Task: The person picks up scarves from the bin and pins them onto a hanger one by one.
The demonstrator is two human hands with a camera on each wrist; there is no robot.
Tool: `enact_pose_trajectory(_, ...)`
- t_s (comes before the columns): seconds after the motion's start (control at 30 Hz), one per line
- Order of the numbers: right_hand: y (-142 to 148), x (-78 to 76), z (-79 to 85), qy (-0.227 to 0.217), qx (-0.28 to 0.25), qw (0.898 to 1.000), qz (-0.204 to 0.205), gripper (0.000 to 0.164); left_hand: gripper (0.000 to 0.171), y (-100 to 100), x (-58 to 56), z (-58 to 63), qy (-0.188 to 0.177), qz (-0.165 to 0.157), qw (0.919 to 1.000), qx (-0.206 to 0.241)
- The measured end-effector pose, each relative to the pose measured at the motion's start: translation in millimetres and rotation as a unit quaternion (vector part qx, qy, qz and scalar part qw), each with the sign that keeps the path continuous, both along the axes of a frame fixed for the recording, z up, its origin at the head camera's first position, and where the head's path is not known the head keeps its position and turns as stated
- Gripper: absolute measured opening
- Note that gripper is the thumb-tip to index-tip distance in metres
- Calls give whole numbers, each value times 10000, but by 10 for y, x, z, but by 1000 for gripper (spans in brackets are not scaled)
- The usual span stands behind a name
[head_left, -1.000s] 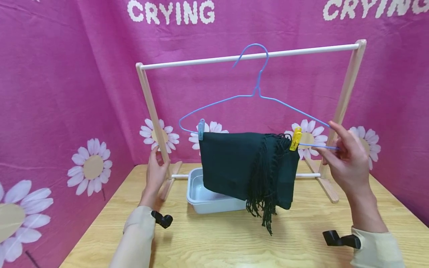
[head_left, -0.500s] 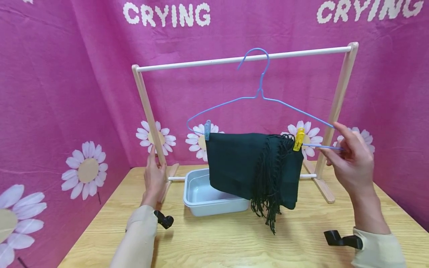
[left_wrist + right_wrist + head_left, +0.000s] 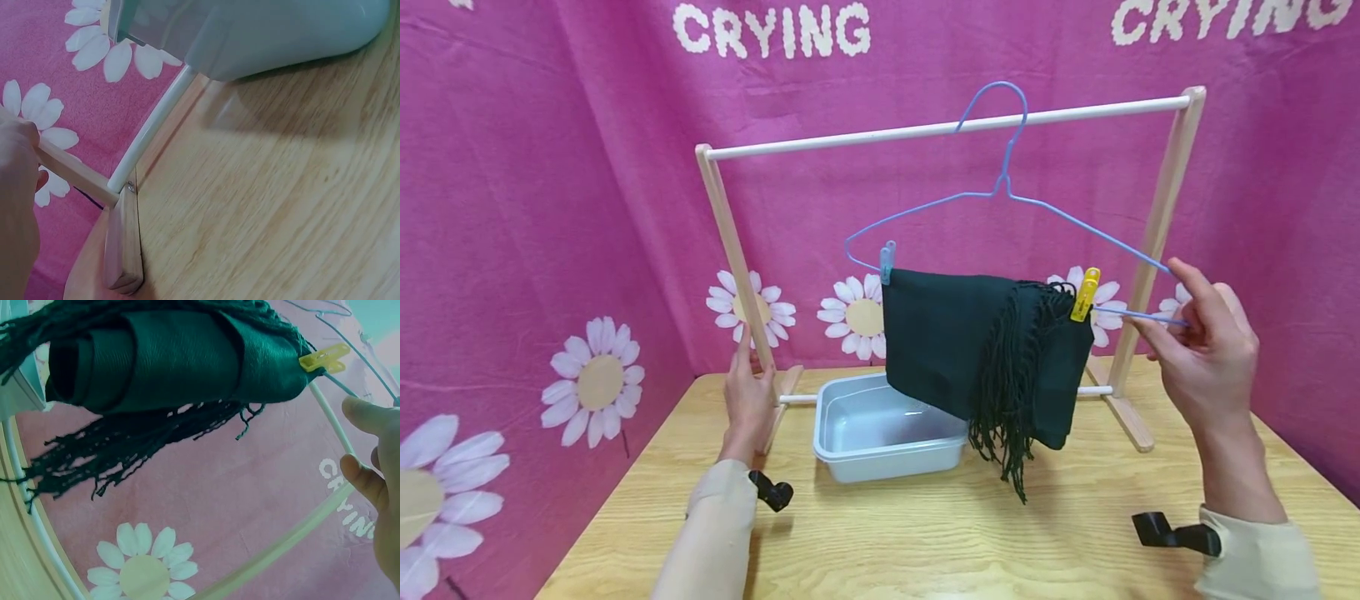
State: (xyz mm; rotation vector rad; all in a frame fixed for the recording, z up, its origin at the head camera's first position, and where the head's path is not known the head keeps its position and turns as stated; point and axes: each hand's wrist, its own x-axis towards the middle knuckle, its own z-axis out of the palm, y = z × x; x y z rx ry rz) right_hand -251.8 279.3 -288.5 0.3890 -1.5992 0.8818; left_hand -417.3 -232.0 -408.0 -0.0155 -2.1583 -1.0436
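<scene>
My right hand point(image 3: 1210, 358) grips the right corner of a blue wire clothes hanger point(image 3: 1002, 182) between thumb and fingers. A folded dark green fringed scarf point(image 3: 932, 333) hangs from its lower bar. A blue clothespin point(image 3: 887, 263) fastens the scarf's left end, a yellow clothespin point(image 3: 1085, 295) its right. The hanger's hook overlaps the white top rod point(image 3: 850, 142) of a wooden rack; whether it touches the rod I cannot tell. My left hand point(image 3: 748, 404) holds the rack's left post point(image 3: 732, 242) low down, its fingers partly hidden behind the wood.
A pale grey plastic tub point(image 3: 887, 465) stands on the wooden table point(image 3: 910, 542), partly behind the scarf. The rack's lower rod point(image 3: 153, 128) runs behind it, between the wooden feet point(image 3: 1127, 421). A pink flowered cloth point(image 3: 640, 208) closes off the back and sides.
My right hand has carried the hanger and scarf to the right and, most recently, upward, so the hook stands higher against the top rod. The left hand still holds the post.
</scene>
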Motion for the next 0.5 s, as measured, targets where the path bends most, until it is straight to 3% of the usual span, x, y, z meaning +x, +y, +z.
enact_pose_trajectory(0.27,-43,-21,5,-106,-249,9994,-203,60,83,-5,-13,-7,202,79,9997,-58)
enact_pose_trajectory(0.5,-62,-42,2,-117,-444,9984,-318,65,85,15,11,-13,-30,-29,10000,-2)
